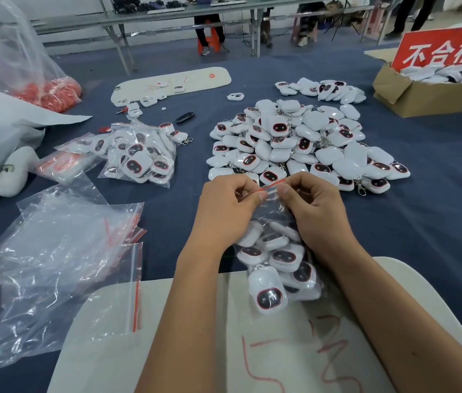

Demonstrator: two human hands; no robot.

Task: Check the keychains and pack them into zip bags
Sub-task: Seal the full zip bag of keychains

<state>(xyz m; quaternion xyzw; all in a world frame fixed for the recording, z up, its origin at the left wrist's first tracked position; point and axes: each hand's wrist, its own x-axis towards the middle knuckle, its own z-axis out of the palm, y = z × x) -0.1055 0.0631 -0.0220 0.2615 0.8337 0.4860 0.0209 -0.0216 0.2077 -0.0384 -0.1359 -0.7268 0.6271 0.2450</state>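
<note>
Pinching bag's red zip strip (272,186) — hands (231,207) hide its ends.

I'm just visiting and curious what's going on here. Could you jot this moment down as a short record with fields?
activity: sealing a filled zip bag
left hand: pinches the bag's red zip strip
right hand: pinches the same strip
bag contents: white keychains
unpacked stock: keychain pile behind the hands
finished bags: far left
empty zip bags: near left
cardboard box: far right, red sign

One head-worn wide-angle view looks forward and down, close over the blue table (422,222).
</note>
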